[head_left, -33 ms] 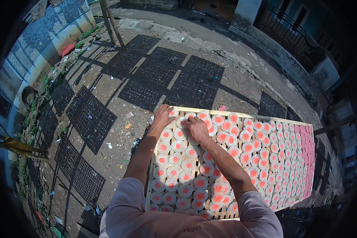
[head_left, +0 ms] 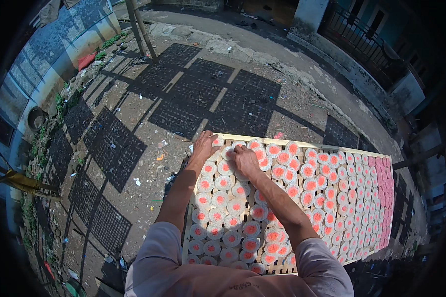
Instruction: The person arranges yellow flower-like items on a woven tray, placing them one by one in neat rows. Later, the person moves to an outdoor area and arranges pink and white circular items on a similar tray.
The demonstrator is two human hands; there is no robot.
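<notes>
A long slatted drying rack (head_left: 277, 139) with a pale wooden frame lies before me, covered in rows of round whitish grain crackers (head_left: 223, 183) with pink-red centres. At its far left corner my left hand (head_left: 203, 147) reaches over a corner cracker (head_left: 217, 141), thumb and fingers spread apart at its edge. Just to the right, my right hand (head_left: 245, 160) bends its fingers down onto another cracker (head_left: 228, 153), pinching its edge. That cracker is partly hidden by the fingers. Several crackers along the middle overlap one another.
Solid pink pieces (head_left: 384, 203) fill the rack's right end. Beyond it, gridded shadows (head_left: 208, 94) fall on littered dirt ground. Wooden posts (head_left: 139, 29) rise at the upper left near a blue-white wall (head_left: 54, 47). A paved lane (head_left: 262, 42) and a railing (head_left: 354, 29) lie at the back.
</notes>
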